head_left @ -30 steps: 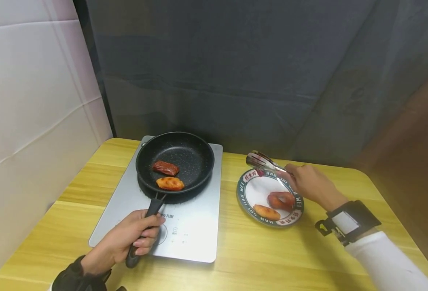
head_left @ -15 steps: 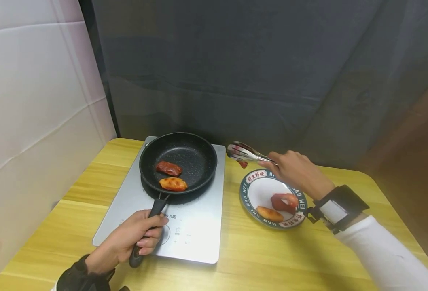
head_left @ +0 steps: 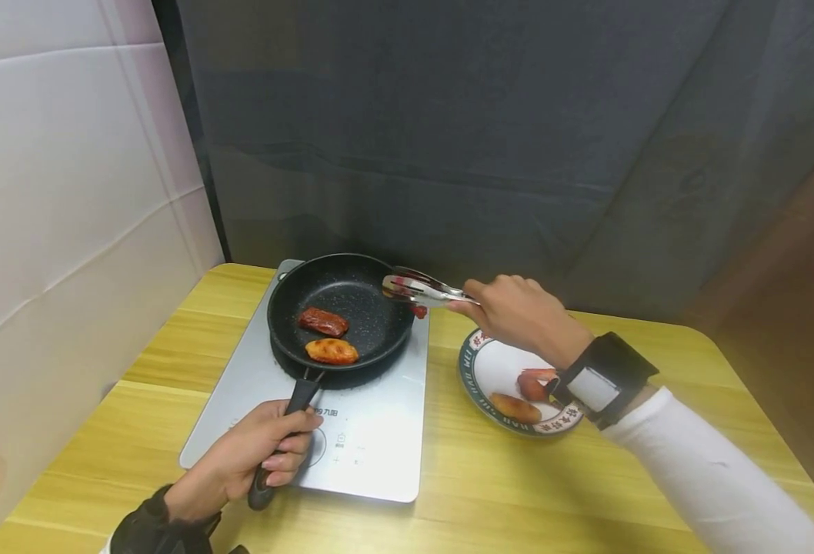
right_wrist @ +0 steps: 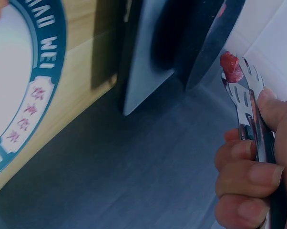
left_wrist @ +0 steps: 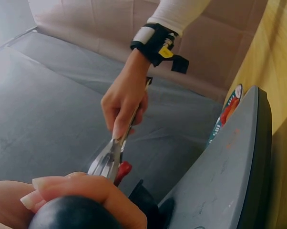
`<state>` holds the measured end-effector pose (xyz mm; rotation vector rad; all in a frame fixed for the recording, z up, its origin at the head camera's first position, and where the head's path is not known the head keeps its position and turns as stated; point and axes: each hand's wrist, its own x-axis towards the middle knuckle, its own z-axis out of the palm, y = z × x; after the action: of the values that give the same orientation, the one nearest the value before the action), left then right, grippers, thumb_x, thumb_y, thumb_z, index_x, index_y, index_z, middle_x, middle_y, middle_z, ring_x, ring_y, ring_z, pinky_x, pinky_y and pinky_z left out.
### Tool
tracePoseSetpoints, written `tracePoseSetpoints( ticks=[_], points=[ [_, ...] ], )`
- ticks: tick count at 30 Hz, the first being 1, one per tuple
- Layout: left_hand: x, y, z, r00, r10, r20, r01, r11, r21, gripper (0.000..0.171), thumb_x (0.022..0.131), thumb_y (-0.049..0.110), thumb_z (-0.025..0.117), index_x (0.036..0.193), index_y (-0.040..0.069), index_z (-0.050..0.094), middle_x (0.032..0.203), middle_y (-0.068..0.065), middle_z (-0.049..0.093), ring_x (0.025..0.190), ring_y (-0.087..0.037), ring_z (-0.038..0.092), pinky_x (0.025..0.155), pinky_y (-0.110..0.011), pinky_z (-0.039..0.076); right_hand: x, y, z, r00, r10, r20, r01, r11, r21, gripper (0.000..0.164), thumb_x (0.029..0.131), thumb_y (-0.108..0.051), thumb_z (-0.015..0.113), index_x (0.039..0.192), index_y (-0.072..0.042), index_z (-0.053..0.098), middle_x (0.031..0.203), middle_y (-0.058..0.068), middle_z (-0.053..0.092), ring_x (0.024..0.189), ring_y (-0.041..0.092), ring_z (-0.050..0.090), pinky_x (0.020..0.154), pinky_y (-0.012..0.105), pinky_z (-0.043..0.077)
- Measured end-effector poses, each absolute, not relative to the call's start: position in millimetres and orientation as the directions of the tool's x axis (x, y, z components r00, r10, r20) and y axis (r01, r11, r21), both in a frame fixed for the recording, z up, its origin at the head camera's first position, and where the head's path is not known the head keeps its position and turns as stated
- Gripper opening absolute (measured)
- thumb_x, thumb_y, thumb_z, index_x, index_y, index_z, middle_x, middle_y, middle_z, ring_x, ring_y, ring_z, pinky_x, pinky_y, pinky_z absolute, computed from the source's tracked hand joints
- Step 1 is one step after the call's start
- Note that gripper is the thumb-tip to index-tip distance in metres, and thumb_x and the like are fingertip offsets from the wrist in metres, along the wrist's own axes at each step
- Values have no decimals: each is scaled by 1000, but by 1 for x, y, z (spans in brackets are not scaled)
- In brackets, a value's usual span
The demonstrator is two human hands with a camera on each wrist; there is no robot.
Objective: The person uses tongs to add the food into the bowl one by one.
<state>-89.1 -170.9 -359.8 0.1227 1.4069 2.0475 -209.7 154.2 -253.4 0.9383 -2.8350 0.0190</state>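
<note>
My left hand (head_left: 278,442) grips the black handle of a frying pan (head_left: 372,300), which sits on a white induction cooktop (head_left: 386,454). Inside the pan lie a dark red slab of meat (head_left: 323,322) and an orange-brown piece like a chicken wing (head_left: 332,351). My right hand (head_left: 521,314) holds metal tongs (head_left: 424,292), whose tips reach over the pan's right rim. Between the tips a small red piece of food (right_wrist: 231,67) is pinched, best seen in the right wrist view.
To the right, a green-rimmed plate (head_left: 471,373) holds another wing-like piece (head_left: 515,408) and a reddish curved piece (head_left: 533,383), partly hidden behind my right wrist. A dark cloth (head_left: 407,138) hangs behind the wooden table (head_left: 476,492), and a white panel (head_left: 68,177) stands at the left.
My right hand has moved left from above the plate to the pan's right rim, carrying the red piece in the tongs. My left hand keeps its grip on the pan handle.
</note>
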Motion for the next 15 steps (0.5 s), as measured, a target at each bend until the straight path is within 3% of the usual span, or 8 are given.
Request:
tracePoseSetpoints(
  ticks=[10,15],
  points=[
    [-89,-170,-358,-788,550,-276,-460,-229,858,16,96,12,51,91,6,37,57,8,33,41,1,30,34,-14,30,-214,123,-259,-767,-637,73,-637,771,31,38,95,-44,56,100,-8,65,55,-4,44,45,12,44,39,25,33],
    [-89,-168,-357,-786,550,-282,-467,-230,854,17,96,13,51,89,6,37,57,8,33,41,0,30,35,-14,30,-215,113,-263,-759,-647,75,-645,763,45,37,94,-45,58,98,-8,65,55,-3,44,43,12,42,38,24,31]
  ],
)
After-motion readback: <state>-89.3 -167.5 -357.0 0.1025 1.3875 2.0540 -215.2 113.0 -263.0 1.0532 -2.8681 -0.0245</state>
